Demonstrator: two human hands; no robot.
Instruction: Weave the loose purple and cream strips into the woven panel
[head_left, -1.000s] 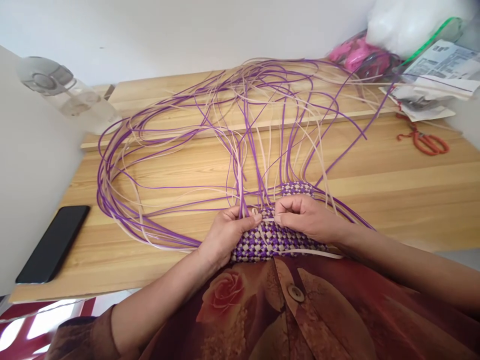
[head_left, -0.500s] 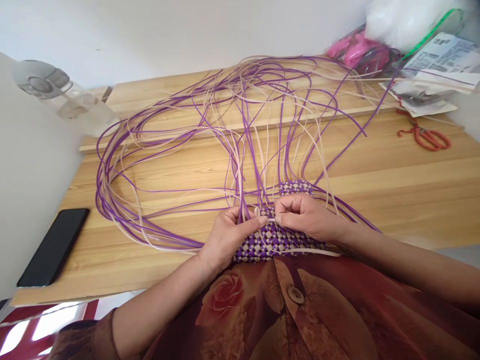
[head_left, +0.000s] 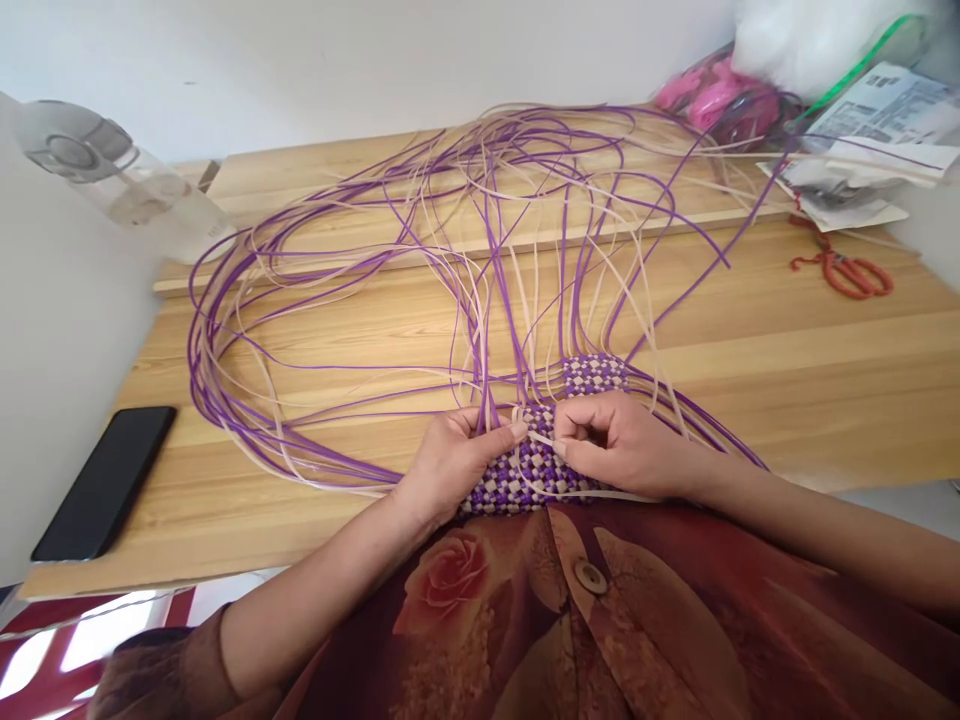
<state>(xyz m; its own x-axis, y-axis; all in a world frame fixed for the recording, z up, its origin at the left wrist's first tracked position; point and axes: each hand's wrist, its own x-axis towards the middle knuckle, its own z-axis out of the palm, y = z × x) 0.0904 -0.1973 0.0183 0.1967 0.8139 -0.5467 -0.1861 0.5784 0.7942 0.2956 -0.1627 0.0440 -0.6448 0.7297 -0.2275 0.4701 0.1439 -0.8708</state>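
A purple and beige woven piece (head_left: 502,490) lies at the table's front edge, against the person's shirt. My left hand (head_left: 454,455) grips its upper left part, thumb on top near a small beige loop and fingers hidden behind. My right hand (head_left: 626,445) pinches a thin beige strip (head_left: 540,438) between thumb and forefinger, just right of the left thumb. Another length of beige strip curves across the weave and passes under the right hand. Beyond the right hand shows a further woven part (head_left: 595,374). Long loose purple and beige strips (head_left: 217,380) fan out from the weave.
A black phone (head_left: 105,483) lies at the left. A clear bottle with a grey lid (head_left: 75,150) stands at the back left. Orange-handled pliers or cutters (head_left: 855,275) lie at the right, before papers (head_left: 881,110) and a bag of pink things (head_left: 720,100).
My right hand has shifted slightly right, and the beige strip in it now slants down from the left thumb. My left hand keeps its hold on the weave. The whole view has moved slightly.
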